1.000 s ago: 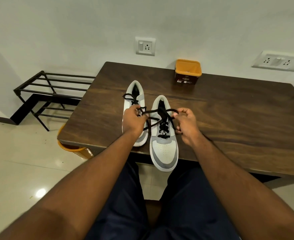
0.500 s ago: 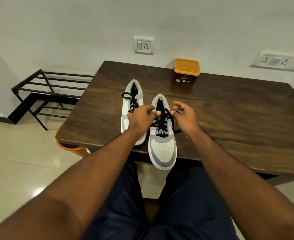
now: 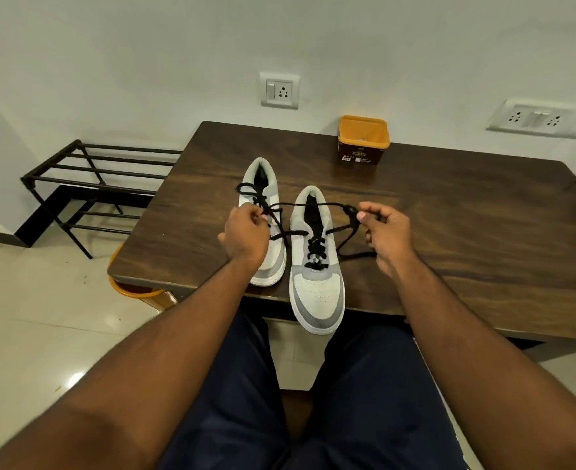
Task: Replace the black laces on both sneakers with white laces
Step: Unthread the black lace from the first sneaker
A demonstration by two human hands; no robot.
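Two white-and-grey sneakers stand side by side on the dark wooden desk (image 3: 449,212), toes toward the person. The right sneaker (image 3: 316,266) is the landmark: its toe juts past the near edge of the desk, and its black lace (image 3: 314,250) is still threaded through the lower eyelets, with the upper part pulled loose. Just to the left of it, touching or nearly so, sits the left sneaker (image 3: 263,212), a little farther back, its own black lace (image 3: 251,191) still tied in a loose bow near the tongue.

The left hand (image 3: 246,235) hovers to the left of the right sneaker, above the left sneaker's front half, fingers curled and pinching one end of the loosened lace. The right hand (image 3: 386,232) is to the right of the right sneaker, thumb and forefinger pinching the other end, which forms a small loop at the fingertips. The lace stretches between the two hands across the right sneaker's opening, and a slack length trails on the desk to the right of the shoe, under the right hand.

Behind the right sneaker, toward the wall, stands an orange tub (image 3: 363,140) with a dark label. To the far left of the shoe, off the desk, a black metal rack (image 3: 86,184) stands on the tiled floor
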